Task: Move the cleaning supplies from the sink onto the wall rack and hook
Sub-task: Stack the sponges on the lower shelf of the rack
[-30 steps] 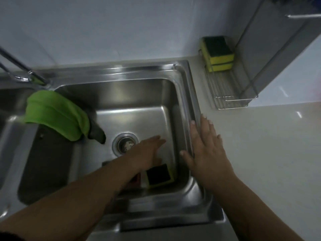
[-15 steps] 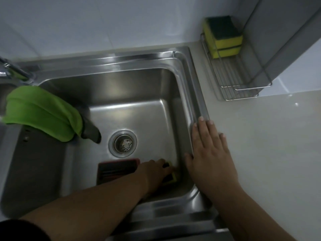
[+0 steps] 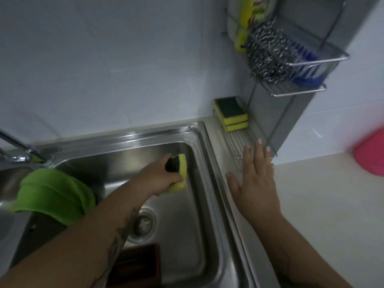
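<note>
My left hand (image 3: 161, 177) is shut on a yellow sponge with a dark green scrub face (image 3: 180, 173), held in the air over the steel sink (image 3: 199, 204). My right hand (image 3: 254, 179) lies flat and open on the counter beside the sink's right rim, fingertips at the lower wire rack (image 3: 241, 146). Two stacked yellow-green sponges (image 3: 231, 113) sit at that rack's far end. A dark red scrub pad (image 3: 139, 265) lies at the sink's near end. A green cloth (image 3: 54, 194) drapes over the sink divider.
An upper wire rack (image 3: 301, 80) on the wall holds a steel wool scourer (image 3: 268, 55), a yellow bottle (image 3: 243, 34) and something blue. The faucet (image 3: 20, 148) stands at the left. A pink object (image 3: 372, 154) sits on the counter at the right edge. The drain (image 3: 143, 224) is mid-sink.
My left hand closed on the sponge at the sink bottom and lifted it up and away toward the far right. My right hand slid forward along the counter toward the lower rack.
</note>
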A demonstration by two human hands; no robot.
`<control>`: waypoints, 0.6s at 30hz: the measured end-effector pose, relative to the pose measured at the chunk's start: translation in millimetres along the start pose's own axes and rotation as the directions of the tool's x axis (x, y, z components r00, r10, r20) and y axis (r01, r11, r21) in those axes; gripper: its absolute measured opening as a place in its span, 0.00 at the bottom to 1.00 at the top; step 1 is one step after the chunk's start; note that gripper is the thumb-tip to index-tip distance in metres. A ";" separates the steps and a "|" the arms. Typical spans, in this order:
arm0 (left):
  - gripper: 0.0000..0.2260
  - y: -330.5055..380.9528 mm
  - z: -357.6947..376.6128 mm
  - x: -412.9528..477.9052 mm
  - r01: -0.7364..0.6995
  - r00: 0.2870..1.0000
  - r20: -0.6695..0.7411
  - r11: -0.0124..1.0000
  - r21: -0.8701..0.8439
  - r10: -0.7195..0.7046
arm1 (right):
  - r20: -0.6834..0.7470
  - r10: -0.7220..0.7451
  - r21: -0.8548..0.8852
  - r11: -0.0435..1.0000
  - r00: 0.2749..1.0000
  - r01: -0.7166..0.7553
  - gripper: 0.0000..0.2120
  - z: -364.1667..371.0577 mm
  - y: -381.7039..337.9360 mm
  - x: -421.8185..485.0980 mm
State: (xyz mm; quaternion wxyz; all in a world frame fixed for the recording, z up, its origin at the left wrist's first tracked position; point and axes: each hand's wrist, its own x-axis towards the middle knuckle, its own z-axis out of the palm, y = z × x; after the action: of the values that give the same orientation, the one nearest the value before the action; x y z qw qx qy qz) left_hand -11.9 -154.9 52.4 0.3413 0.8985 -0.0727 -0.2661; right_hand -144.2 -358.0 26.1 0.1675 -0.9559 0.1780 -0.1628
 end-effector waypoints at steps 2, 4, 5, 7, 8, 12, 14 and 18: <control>0.34 44.5 -13.4 14.4 -0.075 0.996 -0.048 0.997 -0.024 0.074 | -0.035 0.012 -0.061 0.998 0.999 -0.014 0.35 4.8 8.6 12.8; 0.36 85.0 -19.6 32.0 -0.142 0.986 -0.085 0.990 -0.006 0.141 | -0.025 0.023 -0.122 0.992 0.999 -0.026 0.34 13.4 15.6 21.0; 0.37 104.0 -20.1 41.2 -0.180 0.978 -0.101 0.984 0.019 0.181 | -0.021 0.029 -0.139 0.990 0.999 -0.031 0.34 18.2 18.5 23.5; 0.37 139.1 -16.7 57.8 -0.248 0.959 -0.124 0.967 0.061 0.254 | -0.039 0.036 -0.142 0.989 0.999 -0.041 0.33 27.9 23.3 25.1; 0.37 154.1 -12.9 66.0 -0.280 0.948 -0.130 0.957 0.080 0.289 | -0.055 0.037 -0.136 0.990 0.998 -0.044 0.33 32.2 24.7 24.8; 0.32 195.4 8.0 100.7 -0.321 0.919 -0.160 0.919 0.230 0.361 | -0.103 0.029 -0.107 0.993 0.994 -0.040 0.31 45.5 28.5 23.9; 0.27 206.8 17.5 114.7 -0.269 0.920 -0.188 0.904 0.334 0.343 | -0.122 0.027 -0.099 0.994 0.992 -0.039 0.31 48.4 29.3 25.2; 0.21 210.5 39.0 135.8 -0.210 0.925 -0.180 0.845 0.491 0.334 | -0.167 0.009 -0.073 0.997 0.986 -0.022 0.30 52.1 30.6 26.0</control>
State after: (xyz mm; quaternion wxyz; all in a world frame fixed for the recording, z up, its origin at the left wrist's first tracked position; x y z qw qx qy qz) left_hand 93.3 -378.9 107.1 0.1580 0.9608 -0.2167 -0.0700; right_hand -110.6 -381.5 -25.3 0.1176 -0.9432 0.2047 -0.2339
